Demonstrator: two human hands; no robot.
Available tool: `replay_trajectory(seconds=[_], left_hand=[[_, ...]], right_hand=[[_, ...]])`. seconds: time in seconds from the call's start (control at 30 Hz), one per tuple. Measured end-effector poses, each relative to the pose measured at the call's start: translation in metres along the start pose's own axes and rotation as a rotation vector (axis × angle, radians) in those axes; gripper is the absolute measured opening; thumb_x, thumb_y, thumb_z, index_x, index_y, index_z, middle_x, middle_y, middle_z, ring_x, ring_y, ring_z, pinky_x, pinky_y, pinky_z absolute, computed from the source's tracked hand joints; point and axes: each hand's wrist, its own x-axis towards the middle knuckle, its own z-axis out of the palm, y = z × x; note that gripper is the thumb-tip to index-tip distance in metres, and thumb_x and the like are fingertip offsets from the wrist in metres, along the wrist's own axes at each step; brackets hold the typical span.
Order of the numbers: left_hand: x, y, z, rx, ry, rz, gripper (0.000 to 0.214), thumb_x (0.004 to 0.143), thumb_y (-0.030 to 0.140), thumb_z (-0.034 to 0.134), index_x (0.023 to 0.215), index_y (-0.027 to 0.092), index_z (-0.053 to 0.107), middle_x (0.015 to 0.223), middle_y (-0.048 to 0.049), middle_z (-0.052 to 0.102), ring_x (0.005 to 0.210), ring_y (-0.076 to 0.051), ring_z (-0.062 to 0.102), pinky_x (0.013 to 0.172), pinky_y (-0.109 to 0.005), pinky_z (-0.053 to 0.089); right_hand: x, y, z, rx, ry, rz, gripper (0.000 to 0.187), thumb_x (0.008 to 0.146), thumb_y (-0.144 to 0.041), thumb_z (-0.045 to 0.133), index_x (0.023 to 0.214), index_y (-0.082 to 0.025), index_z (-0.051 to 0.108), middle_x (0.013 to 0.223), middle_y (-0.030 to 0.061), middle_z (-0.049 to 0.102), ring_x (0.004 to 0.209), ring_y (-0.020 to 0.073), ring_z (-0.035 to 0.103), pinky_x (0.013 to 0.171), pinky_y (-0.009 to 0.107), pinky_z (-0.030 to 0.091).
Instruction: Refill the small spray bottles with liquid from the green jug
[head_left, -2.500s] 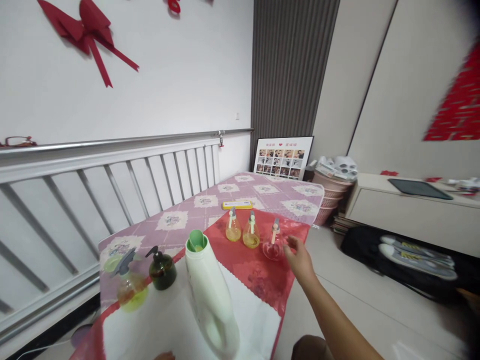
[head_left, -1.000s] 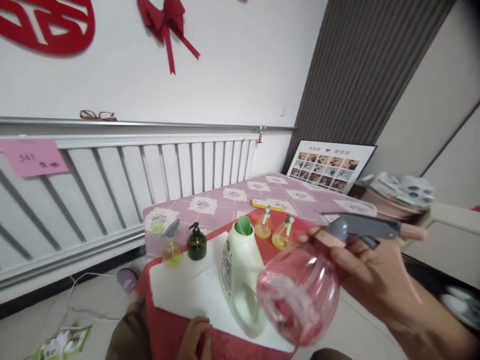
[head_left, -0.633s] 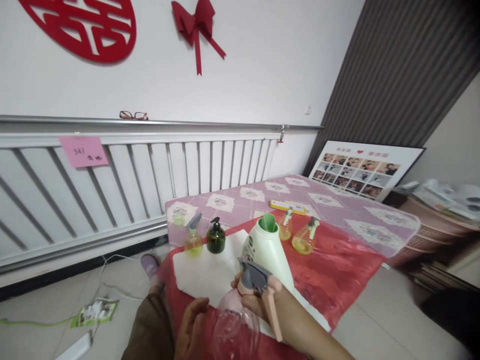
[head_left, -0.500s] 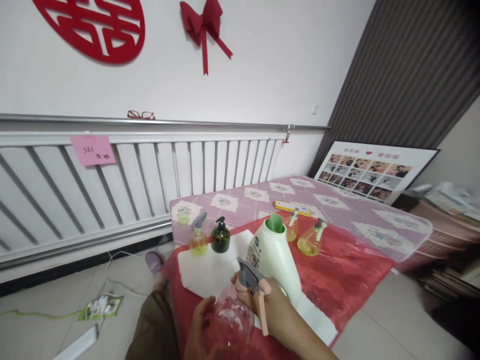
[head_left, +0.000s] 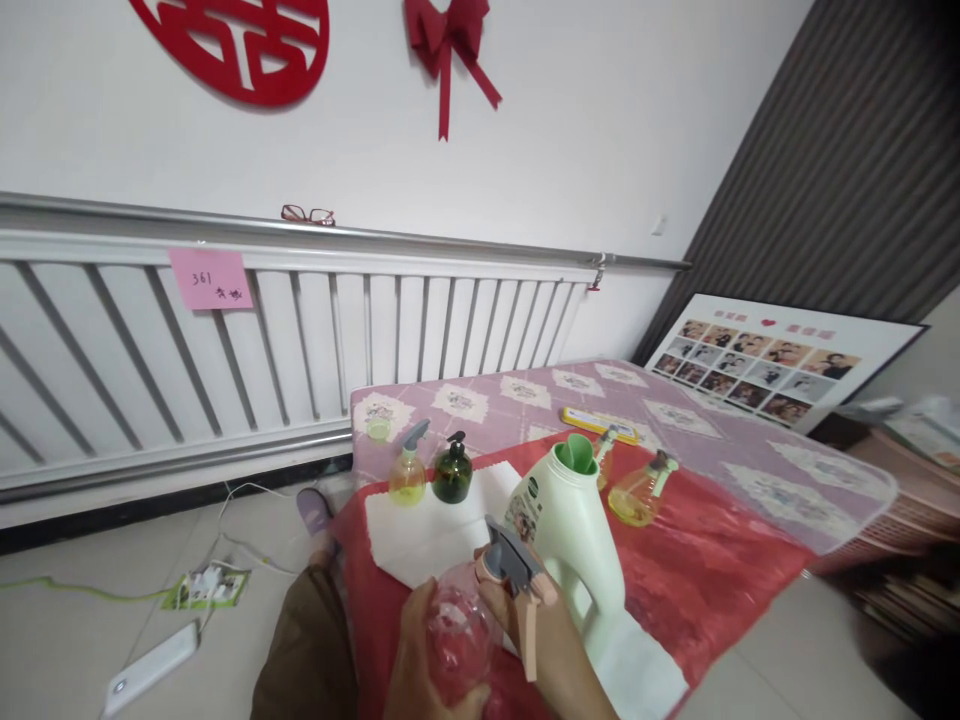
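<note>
A clear pink spray bottle point(head_left: 459, 640) with a grey and peach trigger head point(head_left: 511, 565) is close in front of me at the table's near edge. My left hand point(head_left: 417, 660) wraps round its round body from below. My right hand point(head_left: 531, 625) closes round its neck just under the trigger head. Right behind it stands a big white detergent jug point(head_left: 574, 540) with an open green spout.
On the red cloth point(head_left: 697, 580) stand two small yellow spray bottles point(head_left: 636, 492). A yellow-green spray bottle point(head_left: 408, 472) and a dark green pump bottle point(head_left: 452, 472) sit by a white towel point(head_left: 427, 520). A yellow box point(head_left: 598, 424) lies further back. A white railing point(head_left: 225, 340) runs on the left.
My right hand picked the pink spray bottle off the red cloth and brought it close to me. My left hand came up and took its body. My view swung left.
</note>
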Motion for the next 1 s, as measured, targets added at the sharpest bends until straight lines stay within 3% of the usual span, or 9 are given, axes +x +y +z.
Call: replay_trajectory(seconds=[0.07,0.17,0.27,0.47,0.67,0.83,1.0], left_hand=[[-0.001,-0.002,-0.004,-0.035,-0.036,-0.012,0.096,0.051,0.012,0.067,0.139,0.018,0.027,0.139,-0.0146,0.045,0.129,-0.031,0.045,0.109,-0.042,0.038],[0.0,-0.003,-0.01,-0.119,-0.128,-0.027,0.095,0.05,0.013,0.066,0.138,0.016,0.029,0.141,-0.0165,0.044,0.132,-0.032,0.042,0.11,-0.042,0.037],[0.002,-0.002,-0.014,-0.212,-0.186,-0.052,0.097,0.05,0.014,0.067,0.138,0.016,0.027,0.142,-0.017,0.043,0.133,-0.032,0.04,0.112,-0.043,0.033],[0.003,0.005,-0.016,-0.252,-0.188,-0.138,0.096,0.05,0.009,0.063,0.138,0.018,0.027,0.144,-0.0147,0.042,0.134,-0.029,0.04,0.112,-0.037,0.034],[0.004,0.002,-0.02,-0.344,-0.22,-0.143,0.094,0.051,0.017,0.065,0.135,0.017,0.025,0.142,-0.0172,0.042,0.134,-0.032,0.038,0.112,-0.041,0.033],[0.004,-0.002,-0.021,-0.294,-0.213,-0.166,0.096,0.048,0.012,0.063,0.135,0.017,0.023,0.144,-0.0175,0.038,0.136,-0.031,0.035,0.114,-0.042,0.028],[0.007,0.0,-0.025,-0.334,-0.253,-0.154,0.094,0.05,0.016,0.065,0.134,0.017,0.023,0.142,-0.0171,0.041,0.134,-0.031,0.039,0.113,-0.041,0.03]], right_hand=[[-0.004,-0.002,-0.004,-0.129,-0.022,-0.008,0.03,0.073,-0.039,0.073,0.098,-0.025,0.068,0.091,0.0051,0.069,0.093,0.0261,0.063,0.081,0.038,0.052],[-0.011,-0.002,-0.011,-0.312,-0.063,0.001,0.036,0.084,-0.043,0.059,0.114,-0.025,0.063,0.112,0.0091,0.066,0.115,0.0289,0.054,0.103,0.047,0.039],[-0.014,0.006,-0.011,-0.309,-0.089,0.016,0.041,0.088,-0.046,0.052,0.123,-0.026,0.058,0.124,0.0094,0.062,0.124,0.0275,0.049,0.111,0.049,0.03],[-0.008,0.028,0.001,-0.111,0.014,0.099,0.05,0.08,-0.049,0.063,0.125,-0.026,0.057,0.127,0.0092,0.061,0.121,0.028,0.052,0.107,0.048,0.034],[-0.002,0.016,0.01,-0.002,-0.072,0.126,0.033,0.082,-0.046,0.061,0.105,-0.023,0.068,0.112,0.0071,0.069,0.101,0.0223,0.062,0.096,0.038,0.044],[0.003,0.018,0.018,0.009,0.089,0.179,0.036,0.068,-0.047,0.075,0.09,-0.02,0.069,0.088,0.0059,0.072,0.086,0.0222,0.065,0.081,0.033,0.05],[0.003,0.017,0.019,0.095,-0.04,0.126,0.033,0.083,-0.047,0.062,0.105,-0.023,0.066,0.102,0.0031,0.071,0.094,0.0188,0.063,0.089,0.03,0.046]])
